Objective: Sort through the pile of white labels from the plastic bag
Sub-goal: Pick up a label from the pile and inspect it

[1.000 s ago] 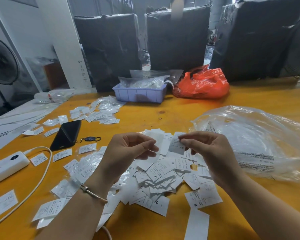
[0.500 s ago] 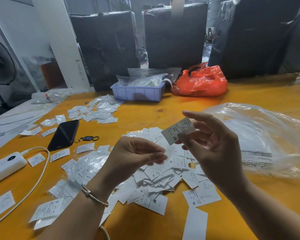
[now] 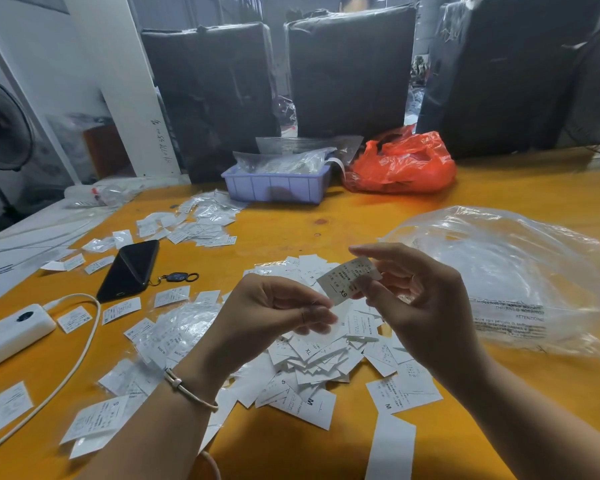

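Note:
A heap of white labels (image 3: 329,362) lies on the yellow table in front of me. My right hand (image 3: 420,306) pinches one white label marked XS (image 3: 347,280) and holds it up over the heap. My left hand (image 3: 274,313) hovers just left of that label, fingers curled with the fingertips together; I cannot see anything between them. A clear plastic bag (image 3: 510,275) lies crumpled to the right of my hands.
More labels (image 3: 201,223) lie scattered to the left and far left. A black phone (image 3: 129,270) with a key fob, a white power bank (image 3: 13,332) with cable, a lilac bin (image 3: 278,183) and an orange bag (image 3: 402,164) sit on the table.
My right hand lifted one label off the heap and turned it up towards me. My left hand stayed close beside it with curled fingers.

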`<state>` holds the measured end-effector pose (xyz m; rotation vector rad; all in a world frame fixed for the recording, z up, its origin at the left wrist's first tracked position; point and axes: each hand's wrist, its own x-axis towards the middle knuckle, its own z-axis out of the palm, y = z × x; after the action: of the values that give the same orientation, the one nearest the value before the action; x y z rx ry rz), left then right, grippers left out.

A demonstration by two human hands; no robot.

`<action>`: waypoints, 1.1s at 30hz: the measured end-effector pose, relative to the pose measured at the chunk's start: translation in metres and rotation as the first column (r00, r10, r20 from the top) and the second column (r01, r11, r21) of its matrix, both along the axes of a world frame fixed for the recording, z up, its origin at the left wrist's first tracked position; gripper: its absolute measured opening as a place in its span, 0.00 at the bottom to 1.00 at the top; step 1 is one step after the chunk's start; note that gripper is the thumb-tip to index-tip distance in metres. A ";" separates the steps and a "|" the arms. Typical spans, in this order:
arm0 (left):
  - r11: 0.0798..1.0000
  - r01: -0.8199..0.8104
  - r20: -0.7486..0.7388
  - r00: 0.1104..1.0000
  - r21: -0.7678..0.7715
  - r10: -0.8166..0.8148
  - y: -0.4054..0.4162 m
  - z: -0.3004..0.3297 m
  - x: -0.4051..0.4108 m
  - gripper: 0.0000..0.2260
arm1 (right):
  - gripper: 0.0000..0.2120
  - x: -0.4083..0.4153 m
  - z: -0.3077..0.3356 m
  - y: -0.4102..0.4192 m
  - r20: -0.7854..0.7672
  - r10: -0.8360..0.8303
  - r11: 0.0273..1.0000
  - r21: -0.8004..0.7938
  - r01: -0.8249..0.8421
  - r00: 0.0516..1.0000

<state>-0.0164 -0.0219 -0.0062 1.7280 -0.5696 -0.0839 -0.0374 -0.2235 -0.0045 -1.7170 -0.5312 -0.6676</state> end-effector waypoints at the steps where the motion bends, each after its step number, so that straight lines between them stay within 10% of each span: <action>1: 1.000 0.001 -0.011 1.000 -0.003 -0.001 0.001 0.000 0.000 0.08 | 0.17 0.001 0.000 -0.001 -0.002 -0.002 1.000 -0.011 0.002 1.000; 33: 0.990 0.002 -0.095 0.995 0.141 0.011 -0.001 -0.003 0.003 0.10 | 0.09 0.013 -0.009 -0.008 -0.193 -0.004 0.948 -0.313 -0.057 0.981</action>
<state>-0.0137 -0.0233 -0.0094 1.8514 -0.4991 -0.2064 -0.0247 -0.2317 -0.0131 -2.0477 -0.5466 -0.4049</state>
